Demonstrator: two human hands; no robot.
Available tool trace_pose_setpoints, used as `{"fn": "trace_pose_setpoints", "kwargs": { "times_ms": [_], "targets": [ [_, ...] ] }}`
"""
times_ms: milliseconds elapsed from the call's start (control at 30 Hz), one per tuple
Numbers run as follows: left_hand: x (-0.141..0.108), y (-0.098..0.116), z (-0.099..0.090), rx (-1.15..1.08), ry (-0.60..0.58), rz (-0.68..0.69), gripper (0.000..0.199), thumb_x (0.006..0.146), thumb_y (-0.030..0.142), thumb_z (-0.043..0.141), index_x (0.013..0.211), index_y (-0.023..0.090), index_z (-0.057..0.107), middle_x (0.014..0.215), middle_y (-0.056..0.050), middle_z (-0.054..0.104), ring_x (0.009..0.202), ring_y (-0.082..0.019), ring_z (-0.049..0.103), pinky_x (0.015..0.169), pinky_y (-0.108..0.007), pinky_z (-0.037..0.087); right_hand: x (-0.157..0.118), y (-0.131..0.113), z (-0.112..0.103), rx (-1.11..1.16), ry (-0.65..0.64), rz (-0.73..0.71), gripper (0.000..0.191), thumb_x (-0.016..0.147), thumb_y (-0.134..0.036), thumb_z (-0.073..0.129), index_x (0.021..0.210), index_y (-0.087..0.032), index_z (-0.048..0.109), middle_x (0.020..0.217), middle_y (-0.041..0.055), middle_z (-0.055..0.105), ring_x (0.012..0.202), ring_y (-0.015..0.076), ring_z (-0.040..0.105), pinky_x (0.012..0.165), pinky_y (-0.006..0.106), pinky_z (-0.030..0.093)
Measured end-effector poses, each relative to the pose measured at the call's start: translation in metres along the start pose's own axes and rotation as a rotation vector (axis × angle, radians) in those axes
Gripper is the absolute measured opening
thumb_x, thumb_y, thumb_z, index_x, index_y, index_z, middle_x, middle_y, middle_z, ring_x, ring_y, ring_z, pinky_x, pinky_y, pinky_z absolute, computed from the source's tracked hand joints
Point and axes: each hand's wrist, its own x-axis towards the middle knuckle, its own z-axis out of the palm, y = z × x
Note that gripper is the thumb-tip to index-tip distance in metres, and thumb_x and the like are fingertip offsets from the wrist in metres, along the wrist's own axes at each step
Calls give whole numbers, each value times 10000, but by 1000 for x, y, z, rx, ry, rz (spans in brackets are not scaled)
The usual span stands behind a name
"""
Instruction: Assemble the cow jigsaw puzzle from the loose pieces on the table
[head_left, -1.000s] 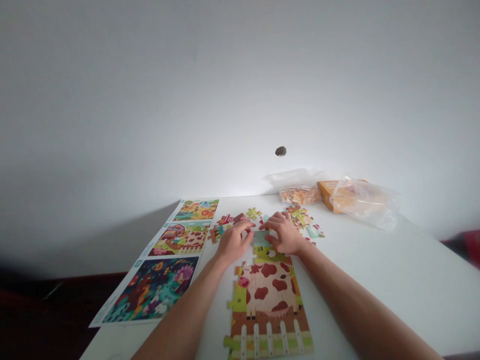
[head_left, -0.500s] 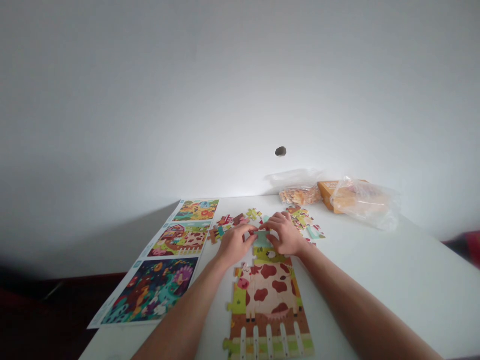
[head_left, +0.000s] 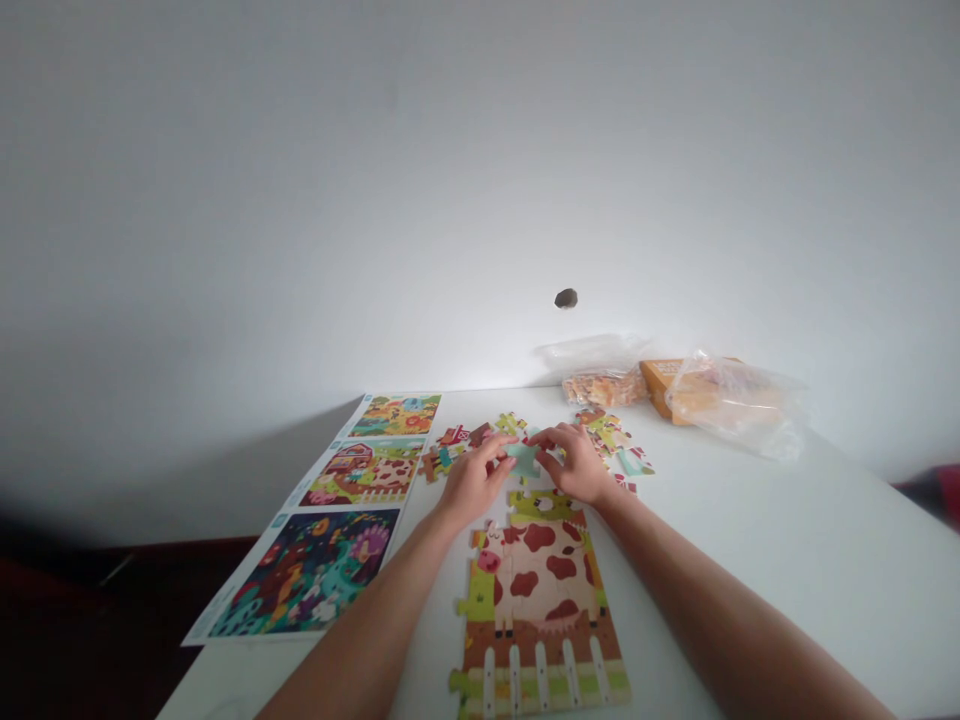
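A partly joined puzzle [head_left: 540, 600] with a spotted cow and a white fence lies on the white table. Just beyond its far edge, a light blue-green piece [head_left: 523, 461] is between my two hands. My left hand [head_left: 478, 480] has its thumb and fingertips at the piece's left side. On the opposite side, my right hand [head_left: 571, 462] grips it with curved fingers. A small gap shows between this piece and the puzzle. Loose pieces [head_left: 606, 434] lie right of my hands, and others [head_left: 450, 450] lie to the left.
A sheet with three printed pictures [head_left: 375, 470] lies at the left. Toward the back right are a bag of orange pieces [head_left: 604, 388], an orange box [head_left: 660, 385] and a clear plastic bag [head_left: 739, 405]. The wall behind has a hole [head_left: 566, 299].
The blue-green piece and both hands have moved slightly away from the joined puzzle, so a gap now shows at its far edge. The view has shifted slightly.
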Motion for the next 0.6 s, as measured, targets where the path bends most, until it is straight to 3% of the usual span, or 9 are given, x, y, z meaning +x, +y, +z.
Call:
{"fn": "trace_pose_setpoints", "kwargs": {
  "times_ms": [267, 600],
  "targets": [
    [1, -4, 2, -95, 55, -35, 281, 922, 334, 556, 1160, 221, 653, 999, -61, 749, 880, -196, 716, 805, -292, 564, -1, -3, -3, -11, -15, -82, 326, 790, -144, 583, 1094, -233, 658, 892, 21, 680, 883, 208, 590, 884, 383, 332],
    [2, -2, 1, -170, 63, -50, 302, 918, 351, 560, 1163, 200, 649, 1050, -75, 740, 960, -211, 707, 856, -314, 560, 0, -3, -3, -58, -10, -125, 321, 824, -136, 572, 1113, -238, 668, 909, 26, 703, 903, 217, 577, 896, 388, 319]
  ]
}}
